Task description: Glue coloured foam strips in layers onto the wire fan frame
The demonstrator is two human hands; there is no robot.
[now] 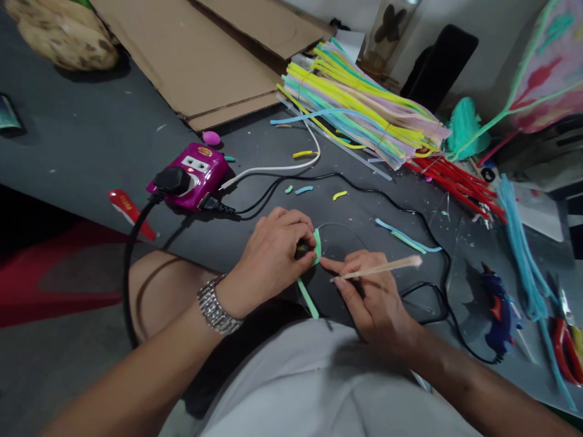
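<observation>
My left hand point(285, 249), with a metal watch on the wrist, pinches a mint-green pipe cleaner point(317, 246) near the table's front edge. A second length of green pipe cleaner point(308, 298) hangs below those fingers; whether it is the same piece, I cannot tell. My right hand point(371, 291) grips a thin, pale beige stick point(382, 267) between thumb and fingers. Its index fingertip reaches to the lower end of the green piece. Between the hands curves a fine wire point(341, 227). Something dark and yellowish under my left fingers is mostly hidden.
A purple power adapter point(204, 167) trails black cables across the table. Bundled pipe cleaners point(359, 109) lie beyond, beside cardboard sheets point(182, 54). At right are a dark blue glue gun point(497, 309) and red-handled scissors point(565, 346); a red cutter point(132, 212) lies at left.
</observation>
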